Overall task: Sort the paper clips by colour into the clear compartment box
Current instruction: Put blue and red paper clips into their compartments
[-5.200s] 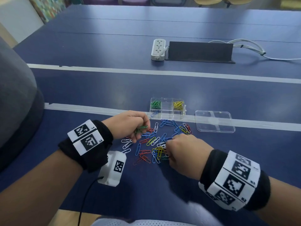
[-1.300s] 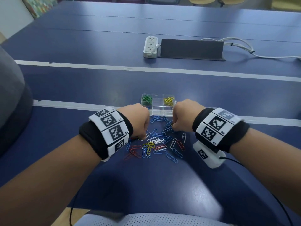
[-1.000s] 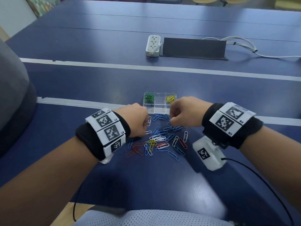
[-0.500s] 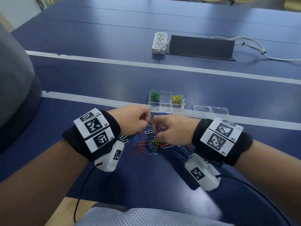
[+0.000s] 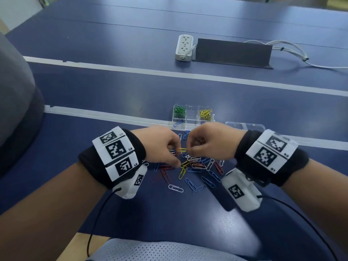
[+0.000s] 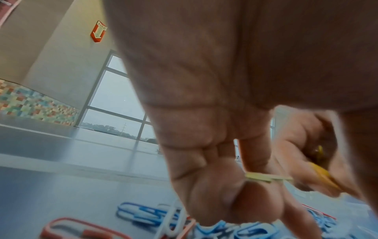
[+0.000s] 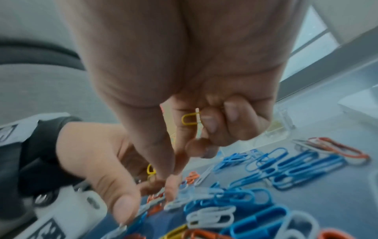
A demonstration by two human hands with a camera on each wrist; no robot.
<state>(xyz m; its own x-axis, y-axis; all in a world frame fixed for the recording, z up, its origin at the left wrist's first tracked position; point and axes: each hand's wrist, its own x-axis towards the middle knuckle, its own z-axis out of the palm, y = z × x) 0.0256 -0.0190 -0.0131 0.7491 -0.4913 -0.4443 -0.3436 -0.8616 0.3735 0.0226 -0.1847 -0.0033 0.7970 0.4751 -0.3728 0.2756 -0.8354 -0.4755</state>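
Passing a yellow clip (image 5: pixel 182 149) between the two hands was the step in hand, judged from the head view; the left hand (image 5: pixel 159 146) pinched one end between thumb and forefinger, and the right hand (image 5: pixel 211 143) met the other end with curled fingers. From the right wrist view, the right hand also kept another yellow clip (image 7: pixel 189 119) tucked against its curled fingers; neither hand was spread open.

To do this step well, the receiving hand should probably close firmly on the clip before the other lets go; the clip should be held level and clear of the pile (image 5: pixel 194 166), since the loops looked likely to snag one another; gathering several yellow clips per trip would likely save travel to the box (image 5: pixel 192 117).

The box sat on the blue table (image 5: pixel 131 91), just beyond the hands and the pile; its lid (image 5: pixel 244 126) lay just to its right.

Counts, as far as visible:
- hands: two;
- compartments with contents: three, holding green clips (image 5: pixel 179 111), yellow clips (image 5: pixel 205 113) and a few blue clips (image 5: pixel 178 123); the number in each could not be told;
- loose clips in the pile: blue, red, white and yellow, overlapping, so no exact count was possible; blue appeared most numerous;
- green clips loose on the table: none seen.
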